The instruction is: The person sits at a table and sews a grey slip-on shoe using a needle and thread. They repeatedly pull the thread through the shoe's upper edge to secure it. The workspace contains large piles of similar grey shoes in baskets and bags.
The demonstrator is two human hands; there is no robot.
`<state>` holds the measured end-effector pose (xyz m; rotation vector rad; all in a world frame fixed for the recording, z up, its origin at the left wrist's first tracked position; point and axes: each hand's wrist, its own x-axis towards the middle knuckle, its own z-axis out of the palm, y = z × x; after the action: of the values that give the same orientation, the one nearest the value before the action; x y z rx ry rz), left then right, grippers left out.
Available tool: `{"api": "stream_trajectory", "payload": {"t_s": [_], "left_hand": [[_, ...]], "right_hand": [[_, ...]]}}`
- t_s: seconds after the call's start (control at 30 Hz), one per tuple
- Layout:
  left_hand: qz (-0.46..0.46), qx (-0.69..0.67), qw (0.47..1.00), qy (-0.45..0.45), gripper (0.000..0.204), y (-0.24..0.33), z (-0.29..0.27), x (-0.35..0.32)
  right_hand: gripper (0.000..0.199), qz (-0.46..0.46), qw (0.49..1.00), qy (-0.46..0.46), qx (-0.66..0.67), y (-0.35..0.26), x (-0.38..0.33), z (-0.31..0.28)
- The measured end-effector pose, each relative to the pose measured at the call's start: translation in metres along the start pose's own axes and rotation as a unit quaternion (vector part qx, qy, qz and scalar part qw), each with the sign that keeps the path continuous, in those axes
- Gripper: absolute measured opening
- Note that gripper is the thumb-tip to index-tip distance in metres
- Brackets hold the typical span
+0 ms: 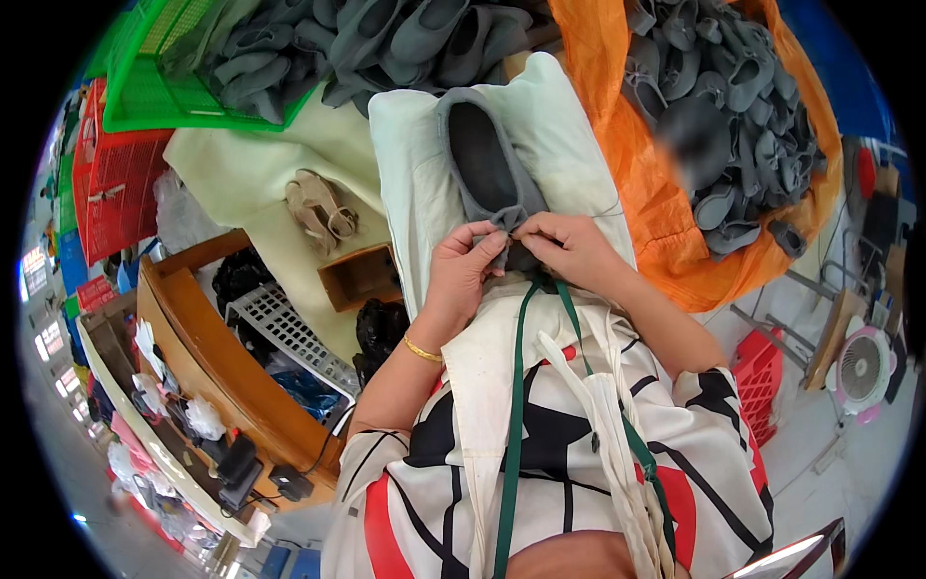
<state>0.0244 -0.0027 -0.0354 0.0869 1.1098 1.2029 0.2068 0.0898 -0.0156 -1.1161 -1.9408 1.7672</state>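
Left hand point(467, 259) and right hand point(571, 251), both nearly closed, pinch the bow point(507, 219) at the grey shoe's near end point(495, 206).

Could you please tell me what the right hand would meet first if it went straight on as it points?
Probably the gathered grey fabric at its fingertips, on the shoe, then the left hand, though depth is unclear.

Bright diffuse light, soft shadows, glaring windows point(48, 340) far left, fisheye-bent edges, black corners — gray slip-on shoes point(750, 82) upper right, partly blurred
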Motion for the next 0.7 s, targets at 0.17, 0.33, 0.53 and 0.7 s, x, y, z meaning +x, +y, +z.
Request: {"api": "stream_trajectory", "payload": {"t_s": [0.17, 0.33, 0.53, 0.7], "left_hand": [[0.007, 0.028, 1.000, -0.011, 0.019, -0.003, 0.002, -0.001], [0.006, 0.043, 0.999, -0.010, 0.018, -0.003, 0.000, 0.000], [0.015, 0.069, 0.998, 0.002, 0.018, -0.001, 0.001, 0.000], [0.031, 0.067, 0.997, 0.004, 0.019, 0.001, 0.003, -0.001]], "right_hand": [[0.012, 0.086, 0.995, -0.029, 0.035, 0.007, 0.002, 0.001], [0.011, 0.122, 0.991, -0.029, 0.055, 0.003, 0.005, 0.006], [0.013, 0.094, 0.995, -0.022, 0.017, 0.001, 0.009, 0.012], [0.025, 0.110, 0.984, 0.001, 0.137, 0.000, 0.008, 0.013]]}}
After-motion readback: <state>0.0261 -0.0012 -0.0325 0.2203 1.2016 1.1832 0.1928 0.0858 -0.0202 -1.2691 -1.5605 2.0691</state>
